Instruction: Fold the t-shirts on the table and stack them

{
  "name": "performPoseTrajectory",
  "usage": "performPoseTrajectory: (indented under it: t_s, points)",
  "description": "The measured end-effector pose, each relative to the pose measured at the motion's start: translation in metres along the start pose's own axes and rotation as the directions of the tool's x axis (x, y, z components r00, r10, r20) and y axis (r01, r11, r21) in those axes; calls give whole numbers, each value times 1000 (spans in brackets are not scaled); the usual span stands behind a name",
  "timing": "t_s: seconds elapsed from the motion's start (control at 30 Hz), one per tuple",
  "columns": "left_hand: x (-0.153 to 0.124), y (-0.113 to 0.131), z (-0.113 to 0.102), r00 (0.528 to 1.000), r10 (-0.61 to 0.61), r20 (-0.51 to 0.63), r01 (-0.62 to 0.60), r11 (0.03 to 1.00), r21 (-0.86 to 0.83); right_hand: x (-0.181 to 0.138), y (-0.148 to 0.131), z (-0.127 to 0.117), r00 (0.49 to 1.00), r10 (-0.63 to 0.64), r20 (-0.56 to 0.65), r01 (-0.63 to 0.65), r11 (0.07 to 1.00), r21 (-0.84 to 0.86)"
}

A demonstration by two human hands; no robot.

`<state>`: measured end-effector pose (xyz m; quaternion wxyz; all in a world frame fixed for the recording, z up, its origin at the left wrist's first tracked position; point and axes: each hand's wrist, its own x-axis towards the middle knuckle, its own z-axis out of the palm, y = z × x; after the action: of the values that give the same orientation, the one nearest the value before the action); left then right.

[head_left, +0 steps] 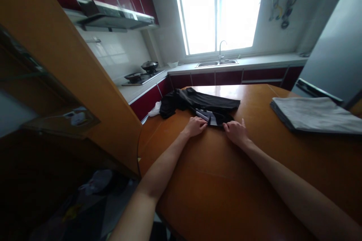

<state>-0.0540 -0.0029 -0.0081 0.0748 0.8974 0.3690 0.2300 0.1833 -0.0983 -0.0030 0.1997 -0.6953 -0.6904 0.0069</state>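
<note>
Black garment point(212, 100) lies beyond left fingers point(201, 121) and right fingers point(229, 125), touching both.

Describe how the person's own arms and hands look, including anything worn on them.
Both the left hand and right hand are bare, without gloves. The left forearm and right forearm are slender and uncovered, with no sleeve, watch or bracelet in view. The fingers are too small and soft here to rule out a thin ring.
</note>
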Motion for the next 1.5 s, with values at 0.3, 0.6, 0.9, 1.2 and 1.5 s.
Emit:
performPoseTrajectory:
  t_s: [0.3,0.6,0.9,1.2,1.5]
  points:
    - [3,-6,1,985,-63,-158,56,997,-51,7,31,8,962,251,-110,-250,968,28]
    - [-4,-12,-5,975,-204,92,191,973,132,0,1,28,984,-178,25,174,977,124]
    - [-3,18,5,990,116,78,-121,991,63,7,23,18,970,240,-34,-240,971,10]
    - [-3,-30,-8,920,-354,-170,373,923,99,8,28,19,980,171,-100,-165,984,67]
    - [-1,-21,-4,973,-176,-152,185,982,44,1,9,25,995,99,26,-100,993,61]
